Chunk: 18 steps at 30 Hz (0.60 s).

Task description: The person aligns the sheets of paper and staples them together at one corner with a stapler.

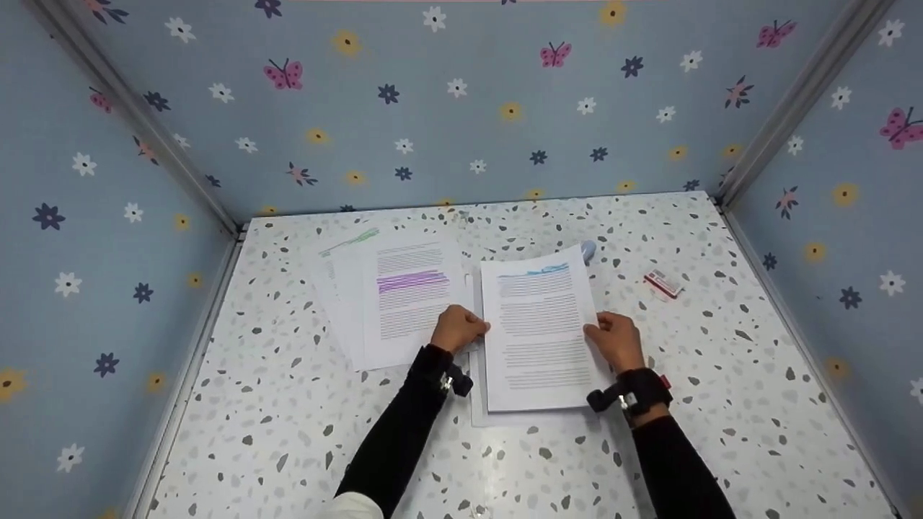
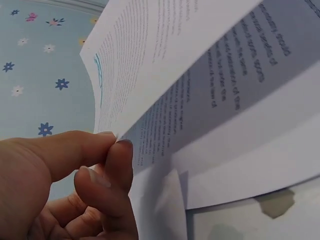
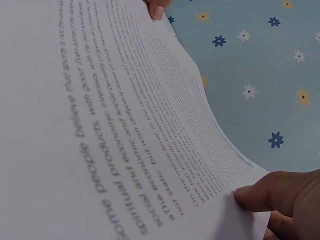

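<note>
A printed sheet of paper (image 1: pixel 541 339) with blue highlighter across its top lines is held by both hands. My left hand (image 1: pixel 459 329) pinches its left edge between thumb and fingertips; the left wrist view shows the sheet (image 2: pixel 145 55) raised there, with more printed text underneath. On the opposite edge, my right hand (image 1: pixel 616 339) grips the paper with its thumb (image 3: pixel 255 192) on top. The sheet bows between the hands, and white paper shows beneath it along the left and bottom. Left of it lies a fanned stack of printed sheets (image 1: pixel 411 317), the top one marked in purple.
A green-marked sheet (image 1: pixel 350 243) peeks out at the back of the left stack. Behind the held paper's top right corner sits a light-blue object (image 1: pixel 588 251), partly hidden. A small red and white box (image 1: pixel 663 284) lies to the right. Patterned walls (image 1: pixel 461 108) enclose the speckled table (image 1: pixel 252 404).
</note>
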Motion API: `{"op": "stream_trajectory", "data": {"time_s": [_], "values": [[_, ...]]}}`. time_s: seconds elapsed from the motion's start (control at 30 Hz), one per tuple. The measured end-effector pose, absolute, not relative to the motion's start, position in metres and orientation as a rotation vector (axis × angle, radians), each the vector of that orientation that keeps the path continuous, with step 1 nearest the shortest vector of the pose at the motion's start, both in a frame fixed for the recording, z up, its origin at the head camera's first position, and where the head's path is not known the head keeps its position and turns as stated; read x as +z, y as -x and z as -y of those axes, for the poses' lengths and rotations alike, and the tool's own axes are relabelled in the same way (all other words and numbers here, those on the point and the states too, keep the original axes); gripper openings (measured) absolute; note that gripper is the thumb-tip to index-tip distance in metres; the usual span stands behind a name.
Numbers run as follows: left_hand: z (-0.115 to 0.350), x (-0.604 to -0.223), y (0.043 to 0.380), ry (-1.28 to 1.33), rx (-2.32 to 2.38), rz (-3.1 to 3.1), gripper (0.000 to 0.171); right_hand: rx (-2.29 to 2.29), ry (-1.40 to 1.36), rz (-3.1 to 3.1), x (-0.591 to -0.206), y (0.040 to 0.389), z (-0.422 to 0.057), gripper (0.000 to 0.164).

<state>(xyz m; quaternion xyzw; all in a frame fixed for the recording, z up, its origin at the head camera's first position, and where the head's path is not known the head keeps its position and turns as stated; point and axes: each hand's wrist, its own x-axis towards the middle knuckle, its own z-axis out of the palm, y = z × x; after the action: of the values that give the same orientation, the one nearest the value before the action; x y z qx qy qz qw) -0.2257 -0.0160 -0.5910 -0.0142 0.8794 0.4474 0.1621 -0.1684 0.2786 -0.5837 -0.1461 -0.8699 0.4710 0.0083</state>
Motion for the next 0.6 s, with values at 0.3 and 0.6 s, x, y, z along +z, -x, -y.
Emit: {"op": "stream_trajectory", "data": {"time_s": [0.3,0.6], "values": [[0.018,-0.595,0.224,0.038,1.211,-2.562,0.018,1.504,0.476,2.761,-0.591,0.169,-0.275,0.039],[0.02,-0.6,0.222,0.04,1.188,-2.594,0.015,1.487,0.439,2.745,-0.597,0.167,-0.27,0.018]]}}
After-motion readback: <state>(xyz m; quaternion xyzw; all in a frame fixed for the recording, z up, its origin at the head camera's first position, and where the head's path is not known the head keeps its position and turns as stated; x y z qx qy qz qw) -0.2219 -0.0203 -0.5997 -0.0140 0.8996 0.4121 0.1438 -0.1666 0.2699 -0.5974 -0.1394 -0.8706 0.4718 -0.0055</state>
